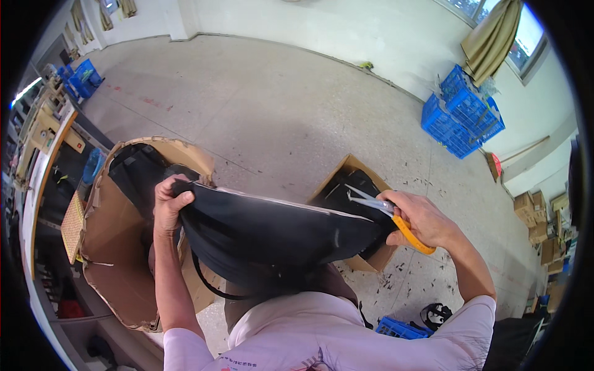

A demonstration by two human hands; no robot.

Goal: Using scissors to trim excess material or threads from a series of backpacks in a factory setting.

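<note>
A large black fabric piece with a pale edge along its top hangs stretched in front of my body. My left hand is closed around its upper left corner, thumb on top. Scissors with orange handles and grey blades are gripped in my right hand, at the fabric's right end. Their blades point left, parted at the tips, above the pale edge. Whether my right fingers also pinch the fabric is hidden. A thin black strap loops down from the fabric's lower left.
A big cardboard box with black pieces inside stands at my left, beside a workbench. Past the fabric, a smaller cardboard box also holds black pieces. Blue crates stand by the far right wall. Dark scraps litter the floor.
</note>
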